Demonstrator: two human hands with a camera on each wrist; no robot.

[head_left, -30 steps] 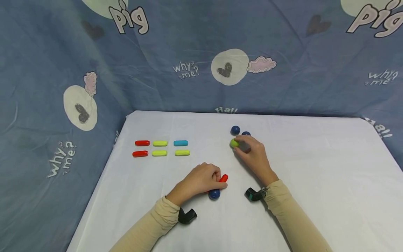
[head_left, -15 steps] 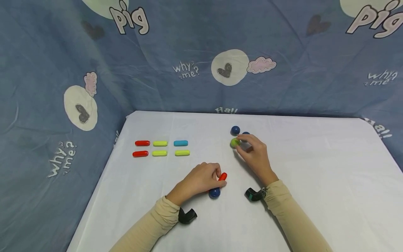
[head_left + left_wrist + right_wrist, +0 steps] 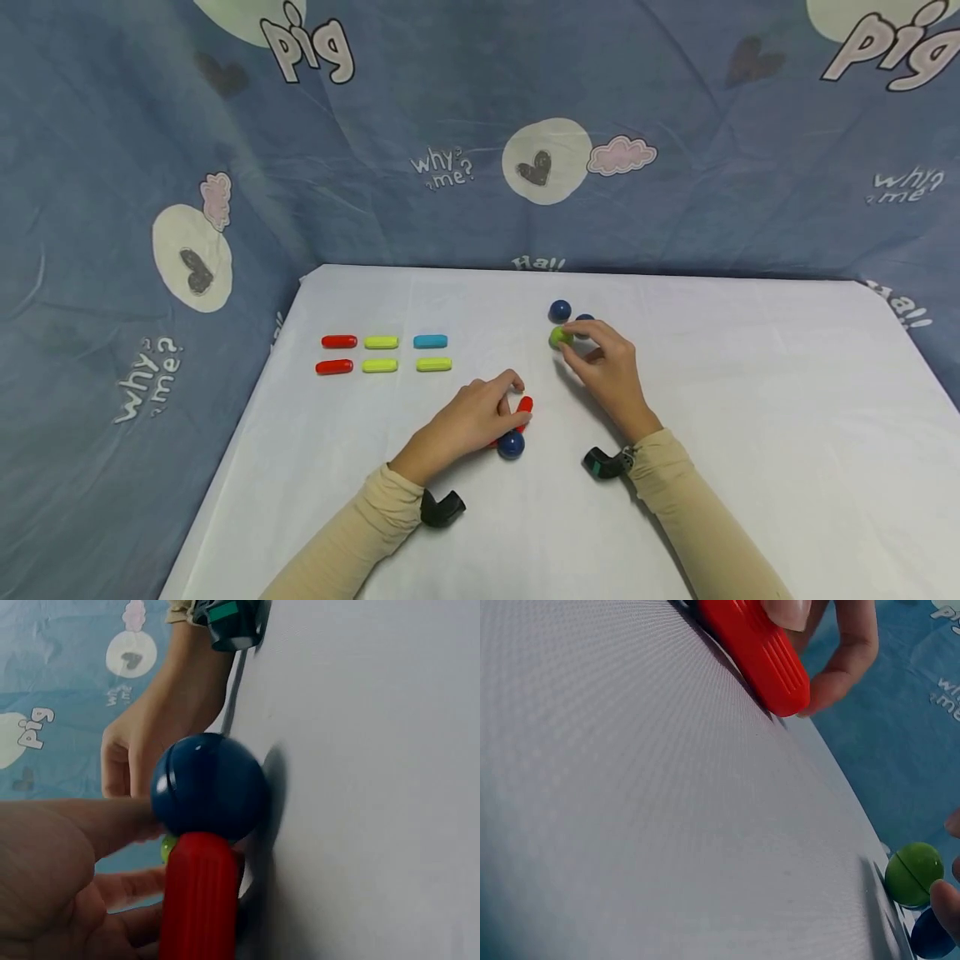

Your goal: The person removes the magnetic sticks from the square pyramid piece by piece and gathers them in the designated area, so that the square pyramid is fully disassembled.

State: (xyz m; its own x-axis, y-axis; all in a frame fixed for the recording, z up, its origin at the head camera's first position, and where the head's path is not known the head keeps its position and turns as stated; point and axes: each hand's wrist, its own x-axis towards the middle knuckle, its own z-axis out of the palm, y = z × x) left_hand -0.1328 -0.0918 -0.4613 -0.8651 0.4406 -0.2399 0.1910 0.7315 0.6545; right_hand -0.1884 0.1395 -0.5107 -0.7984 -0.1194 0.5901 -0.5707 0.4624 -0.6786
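My left hand (image 3: 463, 421) holds a red rod (image 3: 526, 407), its thumb on the rod's side and its index finger lifted away. A dark blue ball (image 3: 512, 445) touches this rod's near end. A second red rod (image 3: 199, 900) meets the ball in the left wrist view; the head view shows only a sliver of it. Farther back, my right hand (image 3: 611, 375) pinches a green ball (image 3: 557, 337) between thumb and index finger. Two more dark blue balls sit just behind it: one ball (image 3: 559, 312) in full view, the other ball (image 3: 585, 317) partly covered by the fingers.
Two rows of short rods lie on the left of the white table (image 3: 750, 417): red rods (image 3: 334, 367), yellow-green rods (image 3: 380, 365) and one light blue rod (image 3: 431, 341). A printed blue cloth (image 3: 450, 225) hangs behind and at the left.
My left hand has moved slightly away from me with the red rods and blue ball, and its index finger has lifted. The right hand stays almost still at the green ball.
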